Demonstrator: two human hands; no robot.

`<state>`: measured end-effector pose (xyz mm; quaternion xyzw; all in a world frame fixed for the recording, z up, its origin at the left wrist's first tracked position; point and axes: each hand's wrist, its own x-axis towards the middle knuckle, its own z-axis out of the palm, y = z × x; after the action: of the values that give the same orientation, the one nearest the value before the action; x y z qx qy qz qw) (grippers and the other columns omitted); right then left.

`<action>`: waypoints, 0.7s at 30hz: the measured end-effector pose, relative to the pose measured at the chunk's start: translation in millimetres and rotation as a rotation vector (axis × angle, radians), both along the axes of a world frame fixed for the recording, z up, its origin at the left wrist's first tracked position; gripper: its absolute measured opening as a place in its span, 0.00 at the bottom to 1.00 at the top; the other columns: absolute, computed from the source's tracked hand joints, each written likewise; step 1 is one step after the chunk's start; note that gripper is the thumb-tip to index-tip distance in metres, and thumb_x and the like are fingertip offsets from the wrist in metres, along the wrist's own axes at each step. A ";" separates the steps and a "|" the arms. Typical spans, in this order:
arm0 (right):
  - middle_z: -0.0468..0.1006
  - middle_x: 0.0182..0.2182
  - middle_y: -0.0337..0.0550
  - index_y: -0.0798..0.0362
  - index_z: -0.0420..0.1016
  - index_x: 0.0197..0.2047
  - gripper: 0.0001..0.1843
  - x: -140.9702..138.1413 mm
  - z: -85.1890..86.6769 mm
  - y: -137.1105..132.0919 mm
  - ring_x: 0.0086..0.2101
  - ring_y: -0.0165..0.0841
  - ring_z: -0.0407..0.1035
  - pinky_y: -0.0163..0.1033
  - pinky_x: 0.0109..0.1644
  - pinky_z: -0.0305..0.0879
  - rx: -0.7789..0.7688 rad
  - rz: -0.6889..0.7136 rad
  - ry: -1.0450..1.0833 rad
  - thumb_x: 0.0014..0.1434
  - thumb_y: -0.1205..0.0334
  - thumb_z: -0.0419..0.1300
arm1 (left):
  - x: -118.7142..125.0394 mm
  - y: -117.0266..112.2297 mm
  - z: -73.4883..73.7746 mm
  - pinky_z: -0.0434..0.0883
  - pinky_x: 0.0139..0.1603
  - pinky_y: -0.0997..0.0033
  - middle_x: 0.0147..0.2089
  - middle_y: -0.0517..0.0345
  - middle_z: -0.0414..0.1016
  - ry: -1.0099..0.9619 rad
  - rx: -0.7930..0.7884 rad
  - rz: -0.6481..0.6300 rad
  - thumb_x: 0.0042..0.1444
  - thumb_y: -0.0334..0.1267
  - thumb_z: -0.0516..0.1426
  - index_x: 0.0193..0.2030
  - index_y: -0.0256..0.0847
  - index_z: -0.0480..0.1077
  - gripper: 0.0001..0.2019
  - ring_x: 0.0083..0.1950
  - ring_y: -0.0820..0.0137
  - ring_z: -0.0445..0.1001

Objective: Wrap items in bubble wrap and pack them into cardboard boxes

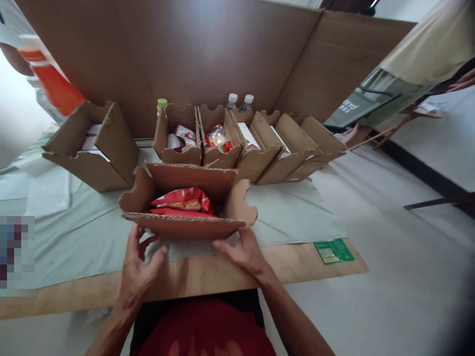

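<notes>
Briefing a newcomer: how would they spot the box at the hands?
On the table, find the row of cardboard boxes. In front is the box, by the left hand and right hand; unlike those behind, its long side faces the hands.

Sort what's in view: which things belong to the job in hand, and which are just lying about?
Job in hand: left hand, right hand, front box, red packets inside it; probably the boxes behind.

Apparently just lying about: flat green packet, orange bottle, white-capped bottles.
</notes>
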<state>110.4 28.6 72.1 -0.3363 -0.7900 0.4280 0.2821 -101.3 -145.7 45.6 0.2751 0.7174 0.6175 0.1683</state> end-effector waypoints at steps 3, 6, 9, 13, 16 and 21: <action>0.83 0.48 0.54 0.53 0.77 0.52 0.30 -6.0 3.0 45.5 0.52 0.53 0.75 0.59 0.58 0.72 0.040 -0.142 0.013 0.54 0.40 0.69 | 4.2 40.4 -1.4 0.73 0.65 0.53 0.73 0.45 0.61 0.032 0.075 -0.108 0.55 0.45 0.65 0.76 0.51 0.52 0.43 0.68 0.55 0.69; 0.83 0.44 0.56 0.56 0.76 0.50 0.30 -6.5 -3.9 82.1 0.45 0.50 0.77 0.54 0.50 0.75 0.033 -0.216 0.000 0.53 0.40 0.66 | 5.8 75.5 -6.7 0.69 0.69 0.47 0.77 0.43 0.56 0.026 0.066 -0.174 0.56 0.44 0.63 0.78 0.48 0.48 0.45 0.75 0.51 0.61; 0.83 0.42 0.57 0.57 0.75 0.49 0.28 -0.9 -25.6 88.5 0.41 0.49 0.78 0.54 0.47 0.75 -0.005 -0.197 -0.023 0.55 0.43 0.63 | 8.9 78.2 -16.1 0.65 0.73 0.44 0.78 0.41 0.55 0.005 -0.029 -0.209 0.57 0.42 0.62 0.79 0.45 0.47 0.45 0.77 0.50 0.59; 0.81 0.51 0.59 0.56 0.75 0.54 0.28 19.3 -62.3 72.3 0.51 0.50 0.76 0.59 0.58 0.71 0.038 -0.249 -0.032 0.58 0.44 0.62 | 4.1 35.2 -26.6 0.68 0.71 0.46 0.73 0.41 0.66 0.016 -0.178 -0.322 0.60 0.40 0.59 0.75 0.43 0.57 0.36 0.71 0.53 0.69; 0.80 0.55 0.57 0.54 0.74 0.58 0.29 31.6 -78.0 67.5 0.54 0.47 0.75 0.57 0.62 0.69 0.058 -0.304 -0.024 0.61 0.43 0.61 | -33.2 -2.0 -24.0 0.71 0.68 0.49 0.67 0.45 0.73 0.212 -0.251 -0.326 0.63 0.42 0.58 0.62 0.45 0.73 0.21 0.67 0.55 0.73; 0.82 0.50 0.54 0.53 0.78 0.53 0.27 30.9 -79.8 74.2 0.51 0.47 0.76 0.56 0.60 0.71 0.123 -0.334 -0.081 0.60 0.41 0.61 | -162.8 -33.8 -5.1 0.64 0.71 0.40 0.63 0.37 0.74 0.597 -0.559 0.324 0.58 0.44 0.58 0.53 0.35 0.76 0.20 0.67 0.46 0.70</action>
<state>141.3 102.8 -7.7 -0.4622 -0.7584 0.3122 0.3372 -264.0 -179.5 40.5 0.2693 0.9080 0.3114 -0.0773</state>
